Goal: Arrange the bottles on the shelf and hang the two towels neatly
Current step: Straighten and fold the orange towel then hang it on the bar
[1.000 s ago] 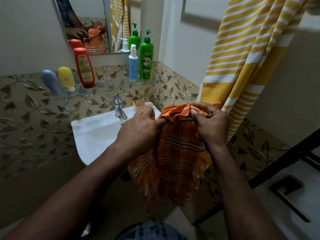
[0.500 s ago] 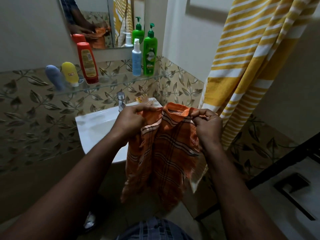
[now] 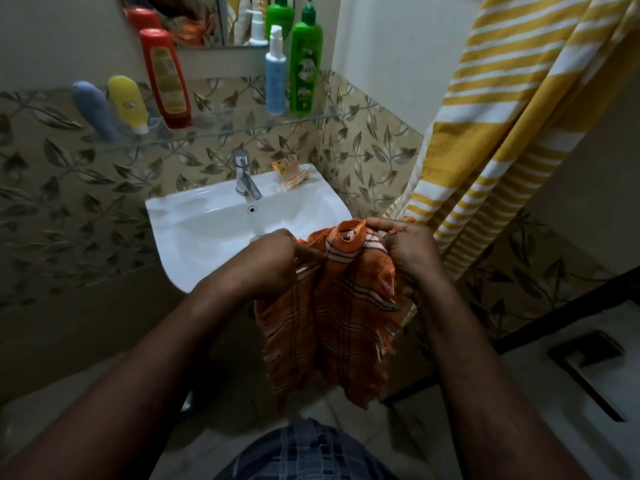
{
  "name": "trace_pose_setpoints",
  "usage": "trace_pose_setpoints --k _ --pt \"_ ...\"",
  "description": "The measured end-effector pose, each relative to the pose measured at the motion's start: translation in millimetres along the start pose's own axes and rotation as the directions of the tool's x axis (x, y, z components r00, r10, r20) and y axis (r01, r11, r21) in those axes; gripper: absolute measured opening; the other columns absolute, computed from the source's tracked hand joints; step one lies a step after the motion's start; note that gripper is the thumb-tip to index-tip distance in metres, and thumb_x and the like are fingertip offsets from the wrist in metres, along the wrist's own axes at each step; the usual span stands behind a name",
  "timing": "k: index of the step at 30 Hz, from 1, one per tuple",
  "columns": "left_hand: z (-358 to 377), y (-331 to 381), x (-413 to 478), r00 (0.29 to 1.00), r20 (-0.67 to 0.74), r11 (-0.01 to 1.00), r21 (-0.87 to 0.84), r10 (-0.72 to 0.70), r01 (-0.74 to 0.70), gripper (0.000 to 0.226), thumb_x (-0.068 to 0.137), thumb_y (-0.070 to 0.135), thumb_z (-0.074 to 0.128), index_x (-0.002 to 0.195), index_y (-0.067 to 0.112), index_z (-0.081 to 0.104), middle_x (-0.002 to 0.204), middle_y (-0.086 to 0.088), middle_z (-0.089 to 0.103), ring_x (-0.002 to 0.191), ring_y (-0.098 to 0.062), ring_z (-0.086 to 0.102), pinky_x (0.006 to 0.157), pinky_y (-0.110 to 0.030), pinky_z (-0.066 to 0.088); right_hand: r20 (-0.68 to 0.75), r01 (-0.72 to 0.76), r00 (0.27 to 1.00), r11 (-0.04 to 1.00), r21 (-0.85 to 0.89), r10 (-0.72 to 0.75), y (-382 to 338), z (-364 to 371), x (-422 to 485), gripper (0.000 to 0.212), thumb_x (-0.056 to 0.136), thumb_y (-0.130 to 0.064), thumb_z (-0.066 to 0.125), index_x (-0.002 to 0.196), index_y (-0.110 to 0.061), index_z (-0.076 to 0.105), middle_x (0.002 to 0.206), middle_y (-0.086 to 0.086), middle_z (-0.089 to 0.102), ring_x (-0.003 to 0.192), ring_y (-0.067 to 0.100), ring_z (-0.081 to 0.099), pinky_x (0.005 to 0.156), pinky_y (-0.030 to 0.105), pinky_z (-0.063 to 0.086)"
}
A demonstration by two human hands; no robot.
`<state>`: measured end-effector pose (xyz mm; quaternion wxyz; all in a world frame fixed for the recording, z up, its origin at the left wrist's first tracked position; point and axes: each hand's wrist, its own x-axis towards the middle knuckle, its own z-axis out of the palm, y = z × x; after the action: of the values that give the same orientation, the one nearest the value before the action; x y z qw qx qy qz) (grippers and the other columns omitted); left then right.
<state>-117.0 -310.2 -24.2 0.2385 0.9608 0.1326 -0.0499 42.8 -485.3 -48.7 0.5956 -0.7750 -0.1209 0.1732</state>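
The left hand (image 3: 273,261) and right hand (image 3: 412,251) had fingers curled round the orange towel (image 3: 332,323), top edge bunched; sliding out to the corners would probably have flattened it.

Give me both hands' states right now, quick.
Left hand: closed, gripping the orange checked towel by its upper edge.
Right hand: closed, gripping the same towel's upper edge on the other side.
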Motion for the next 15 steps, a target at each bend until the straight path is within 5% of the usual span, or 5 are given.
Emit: trace_pose_setpoints --k 2,5,8,11,15 --pt "6.2 -0.2 -2.0 0.992 0.117 0.999 0.026 0.038 -0.042 0.076 0.095 -0.01 0.045 0.131 0.054 0.066 0.108 0.003 0.057 0.093 -0.024 0.065 0.079 -0.046 0.057 0.008 -0.017 1.0 0.999 -0.031 0.017 4.8 4.2 -0.9 0.039 0.076 -0.012 0.058 0.095 -0.031 0.085 0.101 0.032 0.074 0.078 0.043 0.062 0.077 0.051 0.052" --pt "19.8 4.2 -2.4 0.969 0.224 0.991 0.056 0.102 -0.118 0.071 0.097 -0.006 0.044 0.126 0.053 0.071 0.097 0.012 0.046 0.082 -0.017 0.054 0.074 -0.039 0.051 0.028 -0.033 0.999 0.999 -0.034 0.034 8.8 10.6 -5.7 0.039 0.075 -0.014 0.057 0.096 -0.03 0.085 0.095 0.022 0.079 0.081 0.032 0.059 0.076 0.043 0.045" --pt "29.6 15.2 -3.8 0.953 0.26 0.986 0.016 0.158 -0.168 0.06 0.105 0.007 0.044 0.137 0.055 0.06 0.103 0.016 0.038 0.093 -0.015 0.049 0.08 -0.028 0.041 0.028 -0.039 0.999 0.995 -0.091 0.042 10.6 12.3 -8.9 0.039 0.081 -0.005 0.058 0.1 -0.025 0.085 0.09 0.004 0.082 0.083 0.037 0.071 0.077 0.046 0.056" --pt "34.9 20.4 -1.5 0.967 0.221 0.987 0.069 0.128 -0.146 0.055 0.108 0.021 0.048 0.155 0.048 0.041 0.131 -0.002 0.042 0.104 -0.027 0.053 0.082 -0.029 0.04 0.019 -0.022 1.0 0.994 -0.103 0.024 11.3 9.3 -7.1 0.038 0.09 0.003 0.06 0.103 -0.023 0.085 0.097 -0.001 0.082 0.093 0.026 0.078 0.088 0.046 0.064" --pt "36.2 12.5 6.8 0.999 -0.025 0.993 0.115 0.029 -0.025 0.04 0.105 0.028 0.048 0.144 0.036 0.047 0.122 -0.006 0.046 0.092 -0.032 0.057 0.074 -0.042 0.05 -0.013 0.045 0.999 0.997 -0.055 -0.046 9.5 4.7 -6.2 0.025 0.092 0.001 0.07 0.099 -0.019 0.084 0.095 0.001 0.082 0.091 0.015 0.075 0.086 0.036 0.059"
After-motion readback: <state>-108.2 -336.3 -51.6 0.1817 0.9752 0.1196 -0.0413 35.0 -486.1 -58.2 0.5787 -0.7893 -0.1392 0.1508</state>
